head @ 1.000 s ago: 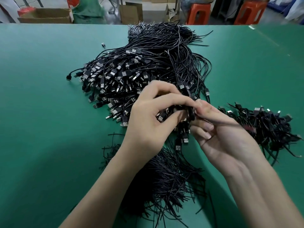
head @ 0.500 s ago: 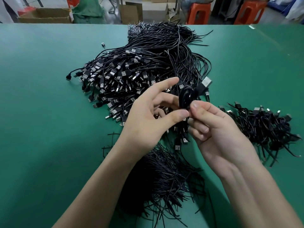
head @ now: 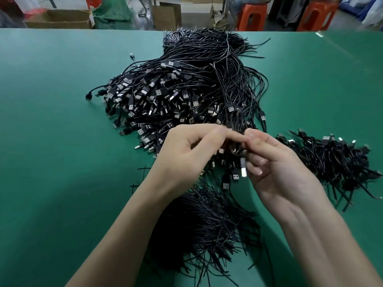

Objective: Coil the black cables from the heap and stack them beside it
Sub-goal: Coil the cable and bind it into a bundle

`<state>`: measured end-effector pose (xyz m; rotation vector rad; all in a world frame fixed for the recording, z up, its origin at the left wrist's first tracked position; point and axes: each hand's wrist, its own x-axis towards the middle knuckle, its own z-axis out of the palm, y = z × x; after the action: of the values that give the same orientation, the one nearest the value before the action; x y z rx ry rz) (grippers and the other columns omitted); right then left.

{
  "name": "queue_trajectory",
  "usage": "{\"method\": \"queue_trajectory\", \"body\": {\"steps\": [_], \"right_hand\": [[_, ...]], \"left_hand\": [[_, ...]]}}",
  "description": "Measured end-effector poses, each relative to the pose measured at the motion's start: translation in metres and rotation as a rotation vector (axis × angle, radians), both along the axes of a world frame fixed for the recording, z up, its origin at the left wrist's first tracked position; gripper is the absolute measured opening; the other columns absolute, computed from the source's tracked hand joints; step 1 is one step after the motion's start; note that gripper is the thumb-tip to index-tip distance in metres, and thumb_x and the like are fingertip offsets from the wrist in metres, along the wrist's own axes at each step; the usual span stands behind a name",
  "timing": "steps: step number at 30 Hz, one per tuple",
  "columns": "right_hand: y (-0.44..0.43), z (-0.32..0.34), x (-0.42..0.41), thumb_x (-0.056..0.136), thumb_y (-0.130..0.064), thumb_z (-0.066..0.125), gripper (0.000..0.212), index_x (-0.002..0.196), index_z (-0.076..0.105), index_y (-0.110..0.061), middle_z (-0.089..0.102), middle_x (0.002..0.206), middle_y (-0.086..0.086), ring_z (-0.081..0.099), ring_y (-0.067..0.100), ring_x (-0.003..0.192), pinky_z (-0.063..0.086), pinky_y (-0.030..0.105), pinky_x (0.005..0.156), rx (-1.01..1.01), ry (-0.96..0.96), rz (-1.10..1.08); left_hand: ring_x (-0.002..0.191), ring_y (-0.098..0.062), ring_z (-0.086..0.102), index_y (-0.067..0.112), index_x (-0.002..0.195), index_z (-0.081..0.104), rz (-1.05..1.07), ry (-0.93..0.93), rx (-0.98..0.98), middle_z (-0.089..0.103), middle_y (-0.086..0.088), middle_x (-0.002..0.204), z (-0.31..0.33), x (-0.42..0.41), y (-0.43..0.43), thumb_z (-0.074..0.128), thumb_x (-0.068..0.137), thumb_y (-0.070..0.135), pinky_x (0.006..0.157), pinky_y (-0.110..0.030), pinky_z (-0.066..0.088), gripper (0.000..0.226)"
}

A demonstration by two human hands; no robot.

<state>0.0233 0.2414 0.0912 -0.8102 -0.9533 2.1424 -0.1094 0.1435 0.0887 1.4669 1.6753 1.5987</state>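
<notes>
A big heap of black USB cables (head: pixel 186 94) covers the middle of the green table (head: pixel 62 162). Both hands meet just in front of it. My right hand (head: pixel 275 166) grips a small coiled black cable (head: pixel 236 125), whose silver USB plug (head: pixel 243 169) hangs down past the fingers. My left hand (head: pixel 186 154) pinches the same coil with thumb and fingertips. To the right lies a stack of coiled cables (head: pixel 335 160).
A bundle of thin black wire ties (head: pixel 207 224) lies under my forearms near the front edge. Beyond the table's far edge stand cardboard boxes (head: pixel 58 18), a green sack (head: pixel 112 13) and two orange stools (head: pixel 251 16). Bare green table spreads to the left.
The coil's plug pointed up and to the right half a second ago; it now hangs down by my right fingers. My left fingers have closed onto the coil.
</notes>
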Motion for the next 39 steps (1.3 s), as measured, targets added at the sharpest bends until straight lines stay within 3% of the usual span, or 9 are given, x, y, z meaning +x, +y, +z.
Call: {"method": "queue_trajectory", "body": {"steps": [2, 6, 18, 22, 26, 30, 33, 36, 39], "right_hand": [[-0.002, -0.001, -0.001, 0.070, -0.012, 0.073, 0.010, 0.064, 0.079, -0.017, 0.064, 0.068, -0.002, 0.040, 0.000, 0.042, 0.034, 0.012, 0.038, 0.002, 0.021, 0.001], [-0.001, -0.003, 0.000, 0.068, -0.017, 0.078, 0.004, 0.072, 0.079, -0.016, 0.065, 0.071, 0.000, 0.042, 0.002, 0.044, 0.036, 0.013, 0.041, 0.097, 0.017, 0.038], [0.014, -0.002, 0.016, 0.095, -0.038, 0.067, 0.023, 0.076, 0.062, -0.027, 0.061, 0.064, -0.003, 0.054, 0.010, 0.054, 0.038, 0.014, 0.051, 1.258, -0.526, -0.008], [0.015, -0.003, 0.018, 0.102, -0.040, 0.056, 0.029, 0.077, 0.054, -0.026, 0.050, 0.059, -0.009, 0.044, 0.010, 0.051, 0.029, 0.015, 0.048, 1.417, -0.599, 0.047], [0.012, -0.002, 0.015, 0.101, -0.031, 0.054, 0.033, 0.071, 0.051, -0.019, 0.041, 0.056, -0.010, 0.037, 0.006, 0.051, 0.027, 0.014, 0.050, 1.342, -0.528, 0.044], [-0.002, -0.001, 0.005, 0.099, -0.027, 0.053, 0.038, 0.063, 0.045, -0.019, 0.035, 0.056, -0.013, 0.029, 0.007, 0.053, 0.027, 0.018, 0.051, 0.820, -0.209, 0.010], [-0.009, -0.005, 0.000, 0.100, -0.022, 0.054, 0.040, 0.061, 0.047, -0.023, 0.032, 0.052, -0.013, 0.025, 0.007, 0.048, 0.024, 0.019, 0.047, 0.563, -0.158, 0.006], [-0.008, -0.009, 0.000, 0.104, -0.019, 0.053, 0.043, 0.061, 0.052, -0.025, 0.036, 0.053, -0.016, 0.029, 0.004, 0.048, 0.026, 0.017, 0.048, 0.569, -0.189, -0.026], [-0.007, -0.010, -0.002, 0.103, -0.026, 0.054, 0.039, 0.065, 0.059, -0.021, 0.044, 0.055, -0.017, 0.036, 0.000, 0.051, 0.031, 0.013, 0.050, 0.690, -0.231, -0.044]], "left_hand": [[0.069, -0.025, 0.066, 0.026, 0.098, 0.079, 0.032, -0.075, -0.009, 0.073, 0.000, 0.077, -0.001, 0.002, 0.003, 0.070, 0.097, 0.028, 0.065, -0.046, 0.055, 0.010], [0.079, -0.014, 0.068, 0.024, 0.124, 0.067, 0.020, -0.231, -0.058, 0.075, -0.004, 0.092, -0.005, -0.002, 0.007, 0.080, 0.090, 0.012, 0.076, -0.031, 0.057, 0.039], [0.087, -0.009, 0.074, 0.020, 0.125, 0.070, -0.082, -0.432, -0.194, 0.080, -0.002, 0.096, -0.005, -0.010, 0.004, 0.077, 0.086, 0.026, 0.076, -0.019, 0.056, 0.040], [0.098, -0.014, 0.076, 0.018, 0.125, 0.073, -0.147, -0.465, -0.226, 0.080, -0.006, 0.105, -0.008, -0.011, 0.004, 0.076, 0.091, 0.017, 0.086, -0.020, 0.057, 0.034], [0.092, -0.009, 0.076, 0.023, 0.112, 0.078, -0.158, -0.428, -0.224, 0.080, -0.004, 0.101, -0.008, -0.008, 0.004, 0.077, 0.090, 0.015, 0.081, -0.017, 0.056, 0.023], [0.094, -0.007, 0.073, 0.024, 0.110, 0.078, -0.050, -0.239, -0.049, 0.077, 0.005, 0.100, -0.007, -0.002, 0.007, 0.080, 0.089, 0.014, 0.083, -0.024, 0.058, 0.023], [0.066, -0.003, 0.048, 0.035, 0.102, 0.077, 0.135, 0.014, 0.009, 0.057, 0.002, 0.076, -0.010, 0.002, 0.008, 0.082, 0.088, 0.019, 0.061, -0.023, 0.042, 0.022], [0.055, -0.010, 0.052, 0.032, 0.105, 0.077, 0.091, -0.071, -0.042, 0.061, -0.001, 0.065, -0.009, 0.005, 0.007, 0.075, 0.094, 0.018, 0.052, -0.022, 0.038, 0.018], [0.070, -0.013, 0.074, 0.018, 0.104, 0.077, 0.021, -0.232, -0.061, 0.077, -0.002, 0.081, -0.006, 0.004, 0.009, 0.058, 0.100, 0.021, 0.056, -0.023, 0.050, 0.019]]}}
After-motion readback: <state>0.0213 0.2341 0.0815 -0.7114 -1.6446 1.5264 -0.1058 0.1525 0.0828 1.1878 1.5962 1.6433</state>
